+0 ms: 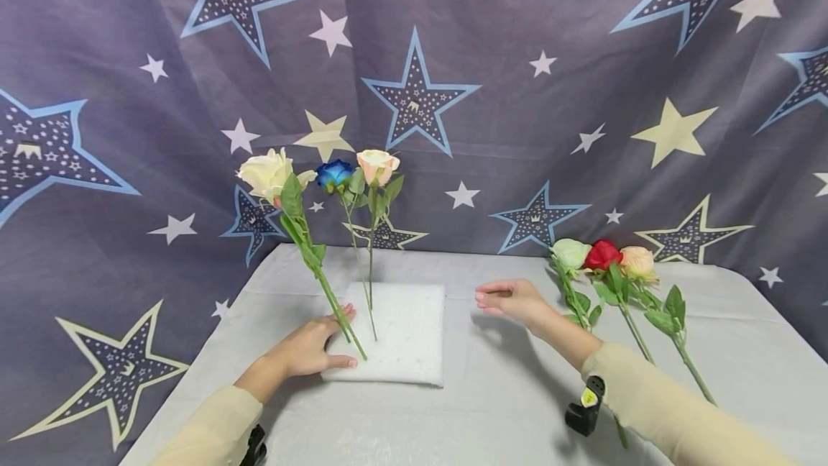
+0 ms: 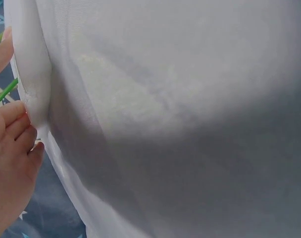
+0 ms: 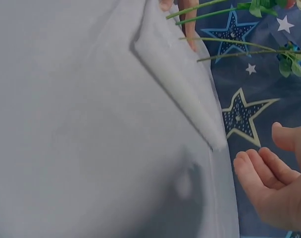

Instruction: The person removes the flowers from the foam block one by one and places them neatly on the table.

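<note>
The left hand (image 1: 315, 348) lies spread on the foam (image 1: 414, 336) — likely to steady it — while the foam props the flowers (image 1: 335, 176) up. The right hand (image 1: 514, 301), fingers loosely bent, hovers empty beside; loose roses (image 1: 603, 254) lie nearby.

The sleeves (image 1: 673, 405) are beige, the wrist cameras (image 1: 582, 419) black.

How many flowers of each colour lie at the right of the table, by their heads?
Pale green flower: 1
Red flower: 1
Peach flower: 1
Total: 3
</note>
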A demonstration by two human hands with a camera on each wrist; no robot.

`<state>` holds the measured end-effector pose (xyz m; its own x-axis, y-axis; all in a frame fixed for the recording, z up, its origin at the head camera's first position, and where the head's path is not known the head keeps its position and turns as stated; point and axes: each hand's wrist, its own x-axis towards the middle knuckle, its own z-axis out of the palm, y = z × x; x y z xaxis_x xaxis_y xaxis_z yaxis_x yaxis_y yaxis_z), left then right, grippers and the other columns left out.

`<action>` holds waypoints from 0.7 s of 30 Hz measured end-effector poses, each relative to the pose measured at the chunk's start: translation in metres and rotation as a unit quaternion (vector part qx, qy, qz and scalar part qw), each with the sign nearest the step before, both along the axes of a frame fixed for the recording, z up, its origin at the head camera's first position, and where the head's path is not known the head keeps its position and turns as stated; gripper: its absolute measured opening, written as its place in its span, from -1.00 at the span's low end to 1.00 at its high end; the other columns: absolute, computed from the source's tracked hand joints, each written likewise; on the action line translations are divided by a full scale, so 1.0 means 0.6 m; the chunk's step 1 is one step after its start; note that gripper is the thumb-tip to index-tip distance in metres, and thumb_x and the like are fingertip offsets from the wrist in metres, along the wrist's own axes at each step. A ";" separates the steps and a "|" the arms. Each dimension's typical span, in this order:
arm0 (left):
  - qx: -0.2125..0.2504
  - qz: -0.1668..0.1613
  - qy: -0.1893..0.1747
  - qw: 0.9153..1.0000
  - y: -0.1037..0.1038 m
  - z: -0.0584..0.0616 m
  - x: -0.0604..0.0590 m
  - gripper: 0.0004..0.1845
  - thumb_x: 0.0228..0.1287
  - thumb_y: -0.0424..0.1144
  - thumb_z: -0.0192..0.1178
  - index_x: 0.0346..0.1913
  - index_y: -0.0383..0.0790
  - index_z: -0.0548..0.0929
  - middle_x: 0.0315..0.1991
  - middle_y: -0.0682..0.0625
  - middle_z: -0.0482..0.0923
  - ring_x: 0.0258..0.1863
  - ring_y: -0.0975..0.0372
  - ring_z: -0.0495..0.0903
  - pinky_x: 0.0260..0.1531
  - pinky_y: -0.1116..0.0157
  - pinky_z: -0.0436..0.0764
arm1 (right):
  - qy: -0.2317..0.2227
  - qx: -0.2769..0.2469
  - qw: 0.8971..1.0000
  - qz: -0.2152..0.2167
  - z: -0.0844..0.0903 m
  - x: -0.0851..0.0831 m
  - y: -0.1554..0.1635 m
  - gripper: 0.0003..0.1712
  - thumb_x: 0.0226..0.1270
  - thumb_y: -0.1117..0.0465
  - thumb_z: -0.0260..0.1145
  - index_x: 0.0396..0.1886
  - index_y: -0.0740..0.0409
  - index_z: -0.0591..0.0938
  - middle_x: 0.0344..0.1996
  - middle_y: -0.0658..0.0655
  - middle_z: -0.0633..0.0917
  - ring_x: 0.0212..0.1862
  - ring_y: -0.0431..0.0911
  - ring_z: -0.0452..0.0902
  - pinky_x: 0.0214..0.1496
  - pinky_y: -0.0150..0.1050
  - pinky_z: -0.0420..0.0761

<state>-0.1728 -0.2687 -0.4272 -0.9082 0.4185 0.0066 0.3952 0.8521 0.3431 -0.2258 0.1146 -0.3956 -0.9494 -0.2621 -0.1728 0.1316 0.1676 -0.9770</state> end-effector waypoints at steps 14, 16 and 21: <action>-0.005 -0.001 -0.001 1.000 0.000 0.002 0.000 0.00 0.05 0.27 0.29 0.40 -0.36 0.28 0.44 -0.24 0.23 0.41 -0.14 0.27 0.42 -0.08 0.27 | -0.002 -0.109 0.994 0.007 0.006 -0.025 -0.095 -0.55 0.29 0.43 0.25 0.15 0.58 0.47 0.08 0.46 0.61 -0.18 -0.18 0.72 0.04 -0.28 0.71; -0.002 -0.001 -0.002 1.000 0.000 0.003 0.002 0.00 0.05 0.27 0.29 0.40 -0.36 0.28 0.44 -0.24 0.23 0.41 -0.15 0.27 0.42 -0.08 0.26 | -0.002 -0.121 0.993 0.011 0.005 -0.027 -0.108 -0.54 0.30 0.43 0.24 0.16 0.58 0.47 0.09 0.46 0.61 -0.20 -0.21 0.71 0.05 -0.28 0.70; -0.002 0.000 -0.001 1.000 0.001 0.003 0.002 0.00 0.05 0.27 0.29 0.41 -0.35 0.27 0.44 -0.24 0.23 0.41 -0.14 0.28 0.42 -0.08 0.26 | 0.002 -0.137 0.990 0.020 0.001 -0.027 -0.137 -0.55 0.30 0.41 0.24 0.16 0.53 0.49 0.10 0.46 0.59 -0.12 -0.15 0.72 0.10 -0.25 0.69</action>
<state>-0.1717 -0.2680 -0.4257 -0.9080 0.4189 0.0037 0.3952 0.8536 0.3396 -0.2423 0.0323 -0.3949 -0.9377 -0.3366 -0.0867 0.1266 -0.0985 -0.9871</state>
